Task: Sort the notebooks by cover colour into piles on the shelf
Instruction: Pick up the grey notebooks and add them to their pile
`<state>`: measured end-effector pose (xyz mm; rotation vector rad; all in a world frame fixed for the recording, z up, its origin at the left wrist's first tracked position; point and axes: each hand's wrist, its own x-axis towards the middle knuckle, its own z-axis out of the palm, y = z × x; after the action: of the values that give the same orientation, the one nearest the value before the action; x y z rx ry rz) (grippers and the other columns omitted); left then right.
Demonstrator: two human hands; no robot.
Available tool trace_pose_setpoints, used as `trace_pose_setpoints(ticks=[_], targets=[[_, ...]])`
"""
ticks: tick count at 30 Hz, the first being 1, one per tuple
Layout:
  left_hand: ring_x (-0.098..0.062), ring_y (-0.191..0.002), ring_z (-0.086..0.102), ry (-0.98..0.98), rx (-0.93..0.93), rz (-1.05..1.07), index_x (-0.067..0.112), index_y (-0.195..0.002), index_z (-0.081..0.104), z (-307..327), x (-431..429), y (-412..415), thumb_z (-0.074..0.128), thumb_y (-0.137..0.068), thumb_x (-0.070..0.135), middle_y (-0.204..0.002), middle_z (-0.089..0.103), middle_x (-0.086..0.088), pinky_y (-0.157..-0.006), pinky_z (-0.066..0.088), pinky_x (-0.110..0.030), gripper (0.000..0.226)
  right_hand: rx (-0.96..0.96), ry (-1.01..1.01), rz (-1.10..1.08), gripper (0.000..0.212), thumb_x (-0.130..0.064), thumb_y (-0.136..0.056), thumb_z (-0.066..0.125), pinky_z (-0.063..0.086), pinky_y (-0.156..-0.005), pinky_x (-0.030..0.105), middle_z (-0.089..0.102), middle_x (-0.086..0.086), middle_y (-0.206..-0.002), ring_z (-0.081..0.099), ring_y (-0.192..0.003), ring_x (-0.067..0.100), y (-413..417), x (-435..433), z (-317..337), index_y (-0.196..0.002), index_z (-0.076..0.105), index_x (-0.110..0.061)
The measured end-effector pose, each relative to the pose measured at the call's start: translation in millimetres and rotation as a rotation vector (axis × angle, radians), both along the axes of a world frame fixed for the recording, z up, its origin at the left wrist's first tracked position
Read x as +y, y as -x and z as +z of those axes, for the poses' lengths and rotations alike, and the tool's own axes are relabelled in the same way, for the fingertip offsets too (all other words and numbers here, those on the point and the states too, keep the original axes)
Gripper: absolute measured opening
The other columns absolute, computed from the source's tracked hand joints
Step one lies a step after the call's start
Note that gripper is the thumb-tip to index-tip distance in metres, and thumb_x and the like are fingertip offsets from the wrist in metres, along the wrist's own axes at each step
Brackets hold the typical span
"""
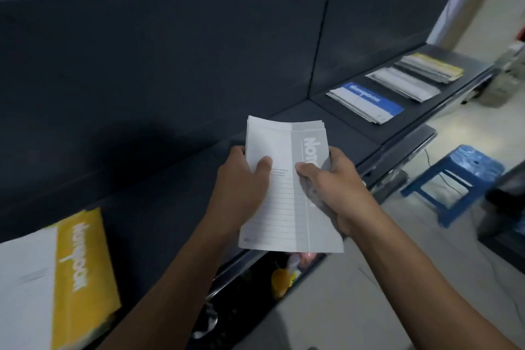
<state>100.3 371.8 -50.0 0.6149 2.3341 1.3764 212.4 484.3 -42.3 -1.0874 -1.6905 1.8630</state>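
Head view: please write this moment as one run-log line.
left hand, right hand grip grey notebook stack | shelf: blue pile, grey pile, yellow pile

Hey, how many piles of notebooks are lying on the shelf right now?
4: yellow pile near left; along to the right a blue pile, grey pile, then yellow-topped pile farthest. The left hand and right hand hold another grey stack.

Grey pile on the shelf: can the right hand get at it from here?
Probably not: nothing blocks it, but the grey pile lies far along the shelf past the blue pile, and the right hand grips the held notebooks.
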Motion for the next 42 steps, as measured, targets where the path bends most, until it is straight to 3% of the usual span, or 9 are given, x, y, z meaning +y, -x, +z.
trace_pose_setpoints(ticks=[4,14,19,23,27,30,34,37,42], targets=[[0.000,-0.086,0.060,-0.016,0.001,-0.060,0.022,-0.118,0.057,5.6,83.4,-29.9,0.060,-0.097,0.039,-0.102,0.062,0.015,-0.060,0.041,-0.021,0.027,0.006,-0.006,-0.068,0.039,-0.006,-0.093,0.068,0.061,-0.092,0.045,0.076,0.000,-0.113,0.075,-0.099,0.021,-41.9,72.7,5.6,-0.129,0.056,-0.016],[0.000,-0.084,0.061,-0.007,0.008,-0.210,0.020,-0.115,0.059,6.3,245.5,-77.1,0.062,-0.097,0.037,-0.098,0.064,0.015,-0.059,0.042,-0.020,0.025,0.006,0.056,-0.234,0.032,0.002,-0.093,0.064,0.058,-0.094,0.056,0.078,0.004,-0.106,0.075,-0.102,0.032,-103.5,211.8,11.7,-0.119,0.061,-0.016],[-0.005,-0.088,0.063,0.000,-0.018,-0.289,0.017,-0.117,0.059,-3.4,326.0,-81.3,0.062,-0.096,0.039,-0.102,0.066,0.011,-0.064,0.046,-0.024,0.030,0.003,0.045,-0.342,0.032,0.002,-0.095,0.064,0.062,-0.078,0.032,0.076,0.002,-0.109,0.075,-0.096,0.020,-114.4,278.5,4.3,-0.123,0.060,-0.013],[-0.002,-0.083,0.061,0.004,-0.021,-0.364,0.016,-0.112,0.058,-6.5,393.6,-81.3,0.061,-0.096,0.041,-0.098,0.065,0.010,-0.059,0.042,-0.022,0.030,-0.025,0.024,-0.412,0.033,-0.004,-0.097,0.065,0.061,-0.086,0.037,0.074,0.001,-0.114,0.073,-0.100,0.020,-119.8,330.4,6.9,-0.127,0.058,-0.015],[-0.003,-0.080,0.060,0.017,0.007,-0.437,0.017,-0.107,0.057,-5.1,454.6,-81.7,0.059,-0.096,0.043,-0.095,0.065,0.008,-0.058,0.042,-0.023,0.028,0.002,-0.008,-0.457,0.021,-0.001,-0.098,0.062,0.061,-0.066,0.021,0.076,-0.007,-0.098,0.075,-0.081,0.006,-124.8,379.6,10.4,-0.111,0.063,-0.018],[-0.004,-0.080,0.060,0.015,0.029,-0.474,0.017,-0.106,0.057,-4.9,494.6,-86.4,0.059,-0.097,0.045,-0.094,0.065,0.008,-0.059,0.043,-0.024,0.029,-0.010,0.002,-0.525,0.024,-0.007,-0.097,0.065,0.057,-0.060,0.020,0.076,-0.004,-0.102,0.075,-0.082,0.008,-130.5,415.2,6.5,-0.118,0.062,-0.018],[-0.011,-0.085,0.064,0.015,0.034,-0.491,0.015,-0.106,0.062,-5.5,550.9,-94.4,0.060,-0.095,0.043,-0.096,0.068,0.006,-0.062,0.043,-0.028,0.030,0.001,0.034,-0.547,0.021,-0.004,-0.098,0.064,0.053,-0.048,0.016,0.075,-0.005,-0.089,0.072,-0.060,0.000,-140.2,467.7,4.5,-0.116,0.063,-0.015],[-0.013,-0.088,0.065,0.024,0.017,-0.488,0.017,-0.108,0.061,-5.7,598.2,-102.2,0.061,-0.094,0.043,-0.098,0.068,0.005,-0.067,0.048,-0.031,0.029,-0.010,0.072,-0.567,0.031,-0.011,-0.097,0.065,0.063,-0.065,0.031,0.075,0.003,-0.103,0.075,-0.082,0.016,-148.0,513.2,0.2,-0.126,0.056,-0.014],[-0.015,-0.094,0.067,-0.004,-0.044,-0.450,0.017,-0.115,0.060,-9.4,673.2,-125.5,0.062,-0.095,0.040,-0.105,0.069,0.005,-0.078,0.056,-0.036,0.031,0.000,0.114,-0.541,0.036,-0.010,-0.095,0.065,0.059,-0.094,0.053,0.075,0.007,-0.113,0.074,-0.104,0.031,-167.5,596.8,-4.8,-0.128,0.057,-0.019]])
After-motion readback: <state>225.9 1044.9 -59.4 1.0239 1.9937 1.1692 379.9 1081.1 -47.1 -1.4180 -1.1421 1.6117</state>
